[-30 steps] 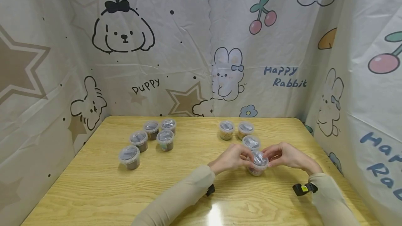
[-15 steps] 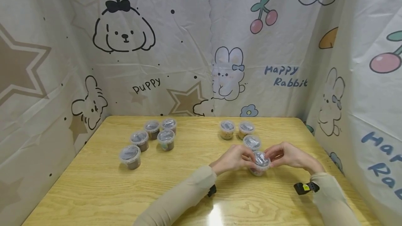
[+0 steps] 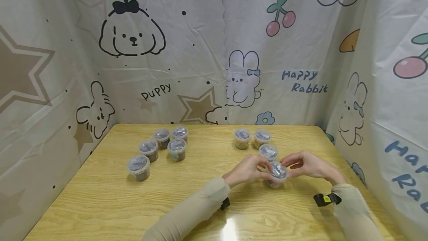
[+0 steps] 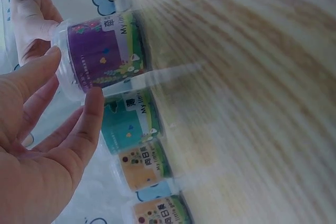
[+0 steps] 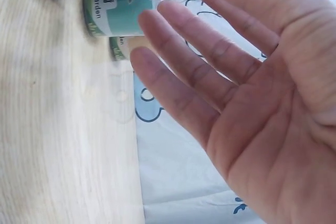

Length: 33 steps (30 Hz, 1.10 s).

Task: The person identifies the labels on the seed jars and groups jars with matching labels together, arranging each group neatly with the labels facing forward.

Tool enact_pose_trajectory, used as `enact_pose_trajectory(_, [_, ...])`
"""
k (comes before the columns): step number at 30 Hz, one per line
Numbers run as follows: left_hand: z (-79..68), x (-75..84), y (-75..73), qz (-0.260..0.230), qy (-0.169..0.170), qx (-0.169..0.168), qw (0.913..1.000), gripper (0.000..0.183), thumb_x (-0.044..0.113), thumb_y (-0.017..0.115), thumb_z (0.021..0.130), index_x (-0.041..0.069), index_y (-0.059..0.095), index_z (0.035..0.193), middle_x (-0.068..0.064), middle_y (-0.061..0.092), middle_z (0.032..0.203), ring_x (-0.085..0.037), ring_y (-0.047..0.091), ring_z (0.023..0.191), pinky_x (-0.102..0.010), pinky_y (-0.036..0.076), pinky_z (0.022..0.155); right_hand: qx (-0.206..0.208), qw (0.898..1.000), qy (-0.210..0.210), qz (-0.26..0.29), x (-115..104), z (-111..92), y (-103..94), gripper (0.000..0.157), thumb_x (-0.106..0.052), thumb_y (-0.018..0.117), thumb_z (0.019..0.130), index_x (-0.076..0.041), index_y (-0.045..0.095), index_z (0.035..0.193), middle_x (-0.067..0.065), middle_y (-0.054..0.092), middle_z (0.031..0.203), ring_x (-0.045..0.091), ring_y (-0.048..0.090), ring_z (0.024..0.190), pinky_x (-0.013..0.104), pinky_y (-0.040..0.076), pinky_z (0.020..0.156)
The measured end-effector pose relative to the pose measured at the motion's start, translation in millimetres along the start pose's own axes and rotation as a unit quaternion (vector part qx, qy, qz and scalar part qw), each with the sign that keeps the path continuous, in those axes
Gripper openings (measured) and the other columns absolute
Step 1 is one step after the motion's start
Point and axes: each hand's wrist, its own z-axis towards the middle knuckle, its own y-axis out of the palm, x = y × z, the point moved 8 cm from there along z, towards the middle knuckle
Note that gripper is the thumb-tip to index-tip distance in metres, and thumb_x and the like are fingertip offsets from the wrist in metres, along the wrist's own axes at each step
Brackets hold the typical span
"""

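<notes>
A small lidded plastic cup with a purple label stands upright on the table, at the near end of the right-hand row. My left hand pinches it from the left, thumb at the lid and a fingertip against the label. From the right, my right hand has its fingertips right at the lid's rim, the fingers fairly straight in the right wrist view. Directly behind stands a teal-labelled cup. Farther back are two orange-labelled cups, one left of the other.
Several similar lidded cups stand at the left of the wooden table, the nearest cup toward the front. A printed cloth curtain encloses the table at the back and sides.
The purple-labelled cup has shifted slightly right between the hands. My right hand's fingers have loosened a little from its rim; the other cups stay where they were.
</notes>
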Motion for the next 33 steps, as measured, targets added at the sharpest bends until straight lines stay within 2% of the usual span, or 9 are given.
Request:
enact_pose_trajectory(3, [-1.4, -2.7, -4.8, -0.016, -0.011, -0.001, 0.9998, 0.021, 0.028, 0.075, 0.073, 0.02, 0.066, 0.091, 0.015, 0.063, 0.095, -0.004, 0.059, 0.091, -0.013, 0.046, 0.073, 0.027, 0.999, 0.003, -0.019, -2, 1, -5.3, 0.037, -0.018, 0.071, 0.079, -0.005, 0.062, 0.112, 0.014, 0.059, 0.115, 0.027, 0.057, 0.102, 0.037, 0.048, 0.085])
enact_pose_trajectory(5, [-2.7, -4.7, -10.1, -0.029, -0.015, 0.003, 0.9995, 0.021, 0.026, 0.075, 0.074, 0.018, 0.066, 0.092, 0.013, 0.064, 0.095, -0.007, 0.06, 0.092, -0.014, 0.046, 0.073, 0.057, 0.998, 0.01, -0.04, -4, 2, -9.6, 0.035, -0.021, 0.069, 0.081, -0.006, 0.062, 0.112, 0.012, 0.06, 0.112, 0.026, 0.058, 0.1, 0.033, 0.049, 0.083])
enact_pose_trajectory(8, [-5.5, -7.7, -20.3, -0.042, -0.016, 0.018, 0.9988, 0.019, 0.023, 0.074, 0.076, 0.016, 0.066, 0.092, 0.01, 0.065, 0.093, -0.01, 0.061, 0.091, -0.015, 0.046, 0.072, 0.109, 0.992, 0.019, -0.064, -10, 6, -15.3, 0.031, -0.025, 0.067, 0.083, -0.008, 0.064, 0.109, 0.008, 0.063, 0.108, 0.022, 0.059, 0.097, 0.027, 0.05, 0.079])
enact_pose_trajectory(13, [-14.5, -14.7, -37.3, -0.053, -0.031, 0.039, 0.9973, 0.016, 0.022, 0.071, 0.08, 0.014, 0.066, 0.093, 0.01, 0.063, 0.094, -0.009, 0.06, 0.091, -0.016, 0.047, 0.073, 0.166, 0.981, 0.011, -0.097, -25, 14, -16.1, 0.029, -0.03, 0.064, 0.085, -0.01, 0.067, 0.106, 0.001, 0.065, 0.103, 0.017, 0.06, 0.093, 0.029, 0.051, 0.077])
enact_pose_trajectory(21, [-31.2, -24.1, -66.0, -0.046, -0.037, 0.083, 0.9948, 0.01, 0.022, 0.068, 0.082, 0.014, 0.068, 0.089, 0.012, 0.062, 0.089, -0.001, 0.057, 0.084, -0.017, 0.048, 0.071, 0.205, 0.972, 0.01, -0.112, -46, 35, -10.9, 0.032, -0.04, 0.061, 0.085, -0.014, 0.068, 0.102, -0.006, 0.065, 0.099, 0.012, 0.059, 0.088, 0.031, 0.051, 0.074])
enact_pose_trajectory(27, [-45.9, -35.2, -85.0, -0.016, -0.057, 0.116, 0.9914, 0.012, 0.03, 0.067, 0.083, 0.019, 0.069, 0.087, 0.012, 0.063, 0.088, -0.002, 0.057, 0.08, -0.019, 0.048, 0.069, 0.225, 0.967, -0.002, -0.118, -60, 51, -4.4, 0.02, -0.034, 0.062, 0.086, -0.02, 0.068, 0.098, -0.005, 0.065, 0.095, 0.011, 0.06, 0.084, 0.029, 0.052, 0.071])
enact_pose_trajectory(33, [-63.9, -47.5, -108.1, 0.001, -0.095, 0.143, 0.9852, 0.009, 0.03, 0.064, 0.085, 0.023, 0.069, 0.087, 0.013, 0.064, 0.084, -0.005, 0.058, 0.075, -0.022, 0.048, 0.065, 0.229, 0.967, -0.009, -0.116, -78, 69, 6.3, 0.015, -0.027, 0.063, 0.086, -0.017, 0.068, 0.097, -0.004, 0.065, 0.093, 0.012, 0.061, 0.083, 0.03, 0.052, 0.071])
